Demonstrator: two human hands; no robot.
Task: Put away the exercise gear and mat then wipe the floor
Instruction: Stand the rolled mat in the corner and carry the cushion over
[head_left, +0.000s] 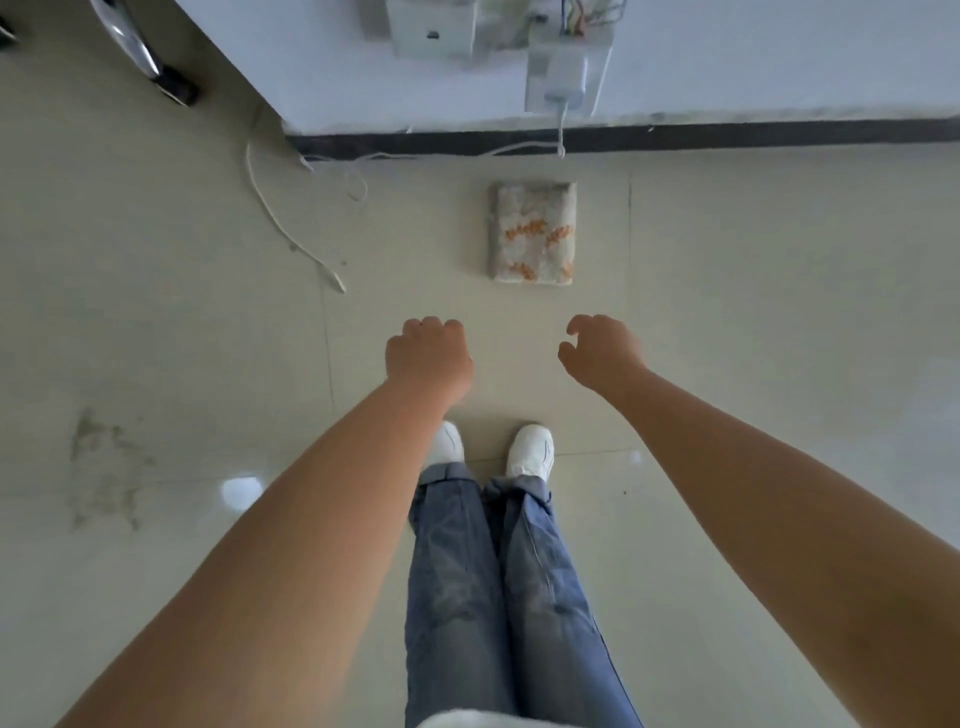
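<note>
I see the folded white cloth with orange leaf prints (532, 234) lying flat on the shiny pale tiled floor (753, 312), near the wall and just ahead of my hands. My left hand (428, 356) is curled and holds nothing. My right hand (597, 351) hangs loose, also holding nothing. I think I should bend low, pinch one edge, and wipe toward the grey smudge (104, 467).

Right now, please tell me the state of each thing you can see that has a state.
Folded cloth: folded flat, lying on the floor, untouched.
Left hand: fingers curled, holding nothing.
Right hand: fingers loosely curled, holding nothing.
Charger: plugged into the wall socket.
White cable: lying loose on the floor.
Floor: stained at the left.
</note>
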